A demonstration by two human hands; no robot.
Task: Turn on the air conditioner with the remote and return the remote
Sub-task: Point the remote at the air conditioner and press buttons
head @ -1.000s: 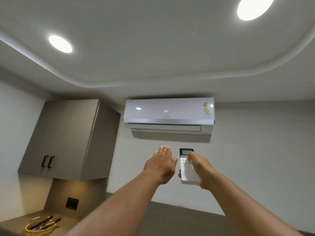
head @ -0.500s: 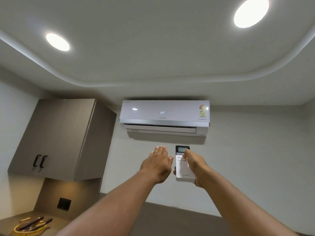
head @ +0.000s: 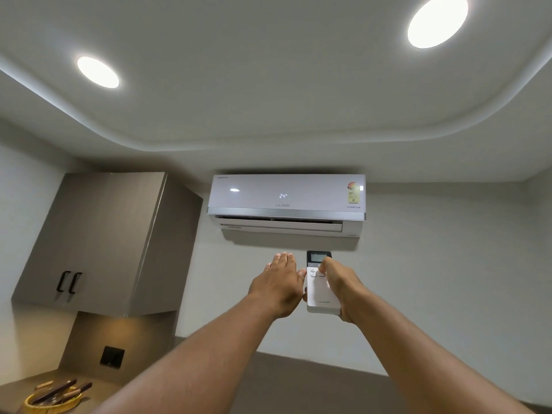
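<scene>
Brown counter [head: 18, 389] at lower left carries a yellow bowl [head: 52, 400] of utensils. Mid-frame, the left hand [head: 276, 286] is flat, fingers together, holding nothing. Just right, the right hand [head: 340, 286] grips the white remote [head: 321, 294], thumb on its buttons, aimed at the air conditioner [head: 286, 201] above, which shows 24. Switching-on looks done; next is returning the remote, but its resting place isn't visible.

Two bright ceiling lights [head: 437, 20] glaring; sharp focus, wide-angle edge curvature.

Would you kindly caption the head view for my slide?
Right hand aims remote at air conditioner showing 24°, left hand open alongside.
</scene>
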